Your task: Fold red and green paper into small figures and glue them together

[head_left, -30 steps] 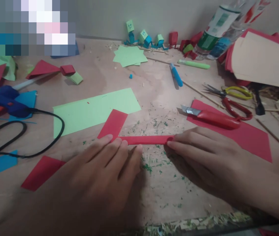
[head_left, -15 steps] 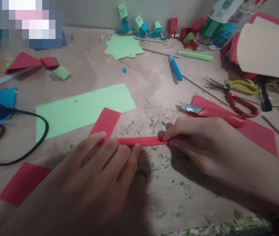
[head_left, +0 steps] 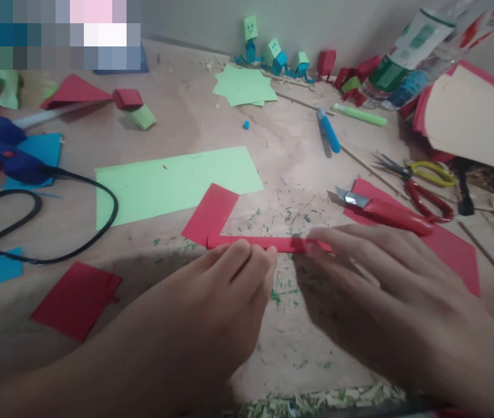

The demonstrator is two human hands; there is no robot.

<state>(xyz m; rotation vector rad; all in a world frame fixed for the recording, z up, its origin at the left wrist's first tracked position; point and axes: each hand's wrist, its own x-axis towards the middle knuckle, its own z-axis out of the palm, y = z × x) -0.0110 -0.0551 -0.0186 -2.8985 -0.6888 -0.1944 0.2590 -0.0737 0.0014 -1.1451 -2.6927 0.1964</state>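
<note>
A narrow folded red paper strip (head_left: 268, 242) lies flat on the wooden table (head_left: 186, 122), its left end over a wider red paper piece (head_left: 209, 215). My left hand (head_left: 212, 307) presses the strip's middle with its fingertips held together. My right hand (head_left: 386, 278) lies over the strip's right end, fingers stretched and pressing down. A light green sheet (head_left: 172, 183) lies just behind the red pieces.
A red utility knife (head_left: 386, 212) rests on red paper (head_left: 455, 249) at right, scissors (head_left: 421, 180) behind it. A blue glue gun (head_left: 7, 154) with black cord (head_left: 68, 232) sits at left. Paper figures (head_left: 273, 49), pens, sticks and a bottle (head_left: 407, 52) stand at the back.
My left fingertips have slid right along the strip, uncovering its left end. My right hand has changed from pinching the right end to lying flat over it.
</note>
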